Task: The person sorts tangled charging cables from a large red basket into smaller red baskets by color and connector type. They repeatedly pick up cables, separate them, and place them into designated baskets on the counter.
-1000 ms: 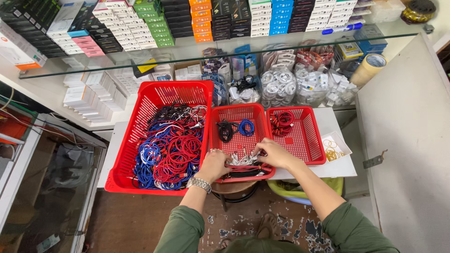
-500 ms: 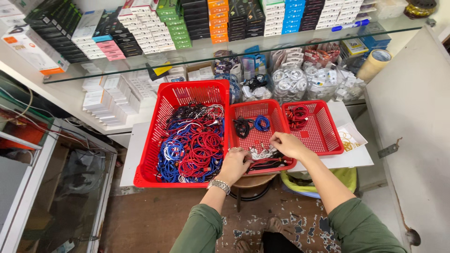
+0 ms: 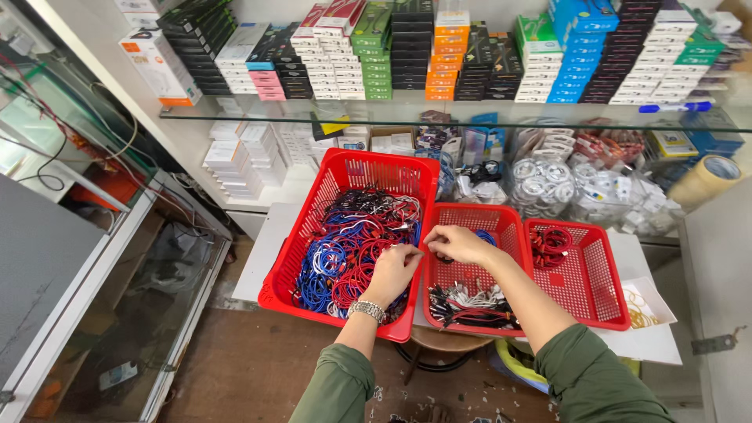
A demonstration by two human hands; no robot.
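My left hand (image 3: 394, 270), with a metal watch (image 3: 366, 310) on its wrist, hovers over the right edge of a large red basket (image 3: 345, 160) heaped with blue, red, white and black cables (image 3: 341, 254). My right hand (image 3: 458, 244) is over the near left corner of the middle red basket (image 3: 470, 210). The fingertips of both hands meet above the rim between the two baskets, pinched on a thin cable. A bundle of black, white and red cables (image 3: 470, 305) lies at the front of the middle basket.
A third red basket (image 3: 587, 274) on the right holds red coiled cables (image 3: 551, 244). Yellow rubber bands (image 3: 638, 305) lie on a white sheet beside it. Bagged white coils (image 3: 548, 184), a tape roll (image 3: 705, 178), stacked boxes (image 3: 439, 55) and a glass case (image 3: 102, 313) surround the table.
Both hands have moved from the front of the middle basket up and left to the rim beside the large basket. The camera has moved closer and shifted left.
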